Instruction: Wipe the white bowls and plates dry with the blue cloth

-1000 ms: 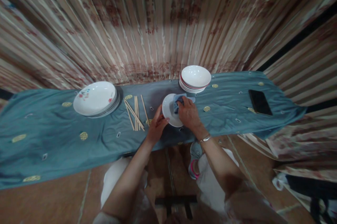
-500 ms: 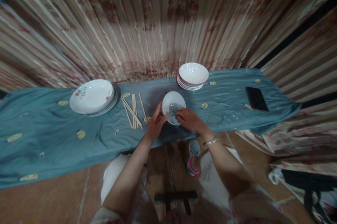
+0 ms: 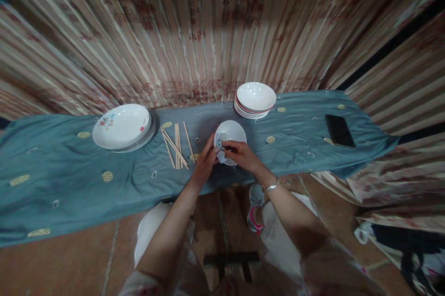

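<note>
A small white bowl [image 3: 232, 133] sits tilted at the near edge of a long table under a blue cloth [image 3: 69, 180]. My left hand [image 3: 205, 164] grips the bowl's left rim. My right hand [image 3: 241, 154] presses a small blue wiping cloth [image 3: 221, 155] against the bowl's near rim, the cloth mostly hidden under the fingers. A silver bracelet [image 3: 271, 186] circles my right wrist.
A stack of white bowls [image 3: 256, 99] stands behind the held bowl. A stack of larger white plates [image 3: 122, 127] lies at the left, several wooden chopsticks [image 3: 176, 150] beside it. A black phone [image 3: 340, 130] lies at the right. Striped curtains [image 3: 215, 22] hang behind.
My right hand has drawn the wiping cloth from the bowl's far right side round to its near rim. The bowl has tipped more upright in my left hand.
</note>
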`<control>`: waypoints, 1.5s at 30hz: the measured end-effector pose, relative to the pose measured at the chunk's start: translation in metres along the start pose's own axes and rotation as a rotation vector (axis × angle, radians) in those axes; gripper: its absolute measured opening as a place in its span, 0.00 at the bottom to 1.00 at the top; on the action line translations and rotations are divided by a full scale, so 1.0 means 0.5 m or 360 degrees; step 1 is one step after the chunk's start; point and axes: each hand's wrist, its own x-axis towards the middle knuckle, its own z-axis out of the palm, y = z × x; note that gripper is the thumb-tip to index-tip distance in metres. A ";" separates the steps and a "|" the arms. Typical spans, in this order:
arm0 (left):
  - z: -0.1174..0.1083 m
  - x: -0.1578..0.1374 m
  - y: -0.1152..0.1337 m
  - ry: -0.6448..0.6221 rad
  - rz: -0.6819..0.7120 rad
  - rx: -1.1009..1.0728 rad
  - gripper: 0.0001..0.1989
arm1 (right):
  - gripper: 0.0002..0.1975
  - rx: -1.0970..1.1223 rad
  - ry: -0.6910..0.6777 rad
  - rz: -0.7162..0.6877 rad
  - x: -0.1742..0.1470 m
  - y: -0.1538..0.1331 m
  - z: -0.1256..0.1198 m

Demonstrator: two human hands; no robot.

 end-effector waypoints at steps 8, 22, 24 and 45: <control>-0.002 -0.004 -0.002 -0.0039 0.0046 -0.0031 0.34 | 0.20 -0.0231 0.0390 -0.0311 0.013 -0.030 0.028; 0.001 -0.007 -0.009 -0.0145 0.0143 -0.0186 0.41 | 0.26 -0.1456 0.0384 -0.0403 0.042 -0.071 0.009; 0.000 -0.007 -0.009 -0.0161 0.0133 -0.0188 0.42 | 0.25 -0.1509 0.0433 -0.0361 0.053 -0.069 0.001; -0.025 -0.012 -0.007 -0.0067 0.0217 -0.0123 0.31 | 0.22 -0.1629 0.0490 -0.0030 0.056 -0.046 -0.052</control>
